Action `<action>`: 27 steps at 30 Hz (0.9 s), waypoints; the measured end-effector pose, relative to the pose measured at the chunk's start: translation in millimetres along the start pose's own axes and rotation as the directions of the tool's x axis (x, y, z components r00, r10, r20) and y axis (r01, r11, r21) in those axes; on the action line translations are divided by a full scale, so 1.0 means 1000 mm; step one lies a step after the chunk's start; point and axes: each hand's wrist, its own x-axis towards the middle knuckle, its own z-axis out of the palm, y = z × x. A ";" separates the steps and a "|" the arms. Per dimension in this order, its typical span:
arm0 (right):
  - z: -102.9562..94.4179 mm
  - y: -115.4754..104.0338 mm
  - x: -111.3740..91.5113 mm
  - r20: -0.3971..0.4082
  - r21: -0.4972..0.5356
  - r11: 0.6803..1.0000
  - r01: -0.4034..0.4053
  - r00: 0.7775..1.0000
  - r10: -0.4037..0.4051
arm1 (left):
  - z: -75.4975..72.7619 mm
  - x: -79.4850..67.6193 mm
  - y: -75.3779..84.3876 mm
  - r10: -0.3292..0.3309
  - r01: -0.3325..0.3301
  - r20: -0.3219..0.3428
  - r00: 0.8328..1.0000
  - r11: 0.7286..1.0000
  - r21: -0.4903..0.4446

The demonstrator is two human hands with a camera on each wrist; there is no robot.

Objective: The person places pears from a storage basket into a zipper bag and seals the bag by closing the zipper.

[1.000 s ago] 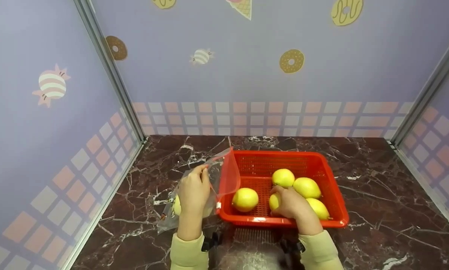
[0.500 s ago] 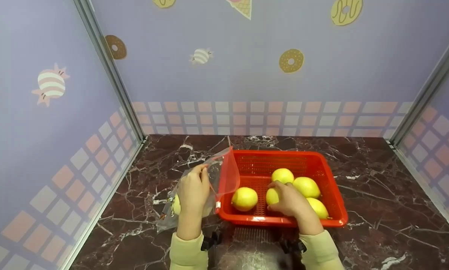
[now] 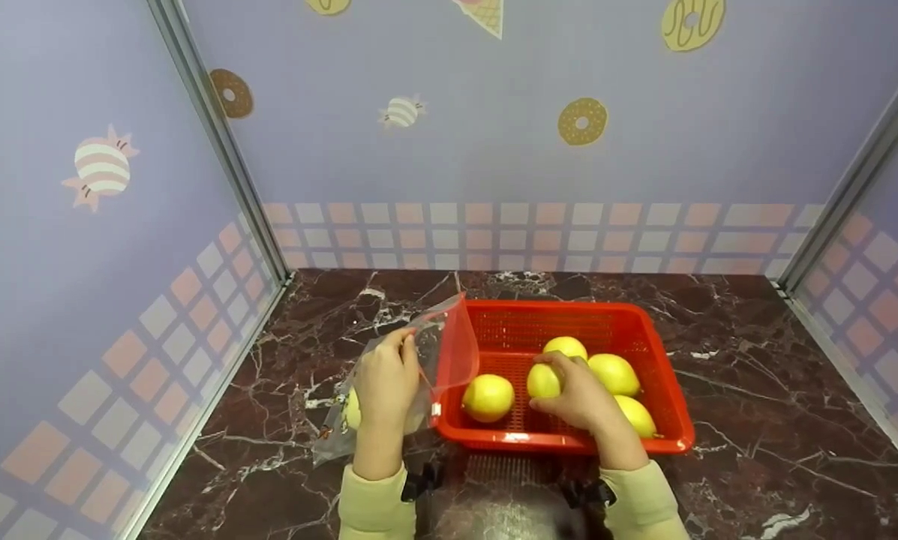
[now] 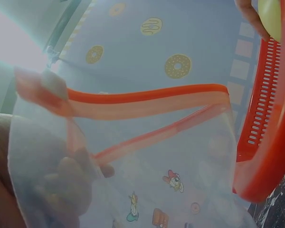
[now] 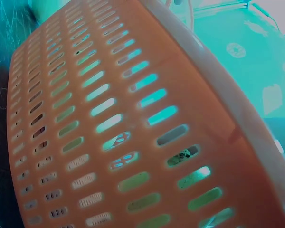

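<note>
My left hand [image 3: 387,379] pinches the edge of a clear zip bag [image 3: 460,352], whose mouth gapes toward the basket. In the left wrist view the bag's red zip strip [image 4: 147,96] stands apart from its other lip, and cartoon figures are printed on the film. A yellow shape [image 3: 352,410] shows through the bag beside my left wrist. Inside the red basket [image 3: 670,375] my right hand [image 3: 582,397] grips a lemon [image 3: 543,382] between thumb and fingers. In the right wrist view the basket's slotted wall [image 5: 99,114] hides that hand.
One lemon [image 3: 488,398] lies alone at the basket's left. Others, one at the back [image 3: 566,347] and one at the right [image 3: 614,375], sit around my right hand. The dark marble tabletop [image 3: 764,390] is bounded by patterned panels [image 3: 494,165].
My right hand has closed round the lemon and shifted it slightly left and up within the basket. The left hand and bag have stayed put.
</note>
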 end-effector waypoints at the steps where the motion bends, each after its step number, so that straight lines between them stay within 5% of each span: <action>1: 0.000 0.000 0.000 -0.005 0.006 1.000 0.002 1.000 -0.002 | 0.000 0.000 0.000 0.000 0.000 0.001 1.000 1.000 0.001; 27: -0.005 -0.003 0.001 -0.109 0.192 0.981 0.033 0.994 -0.013 | -0.001 0.001 0.000 -0.014 0.014 0.026 1.000 1.000 0.006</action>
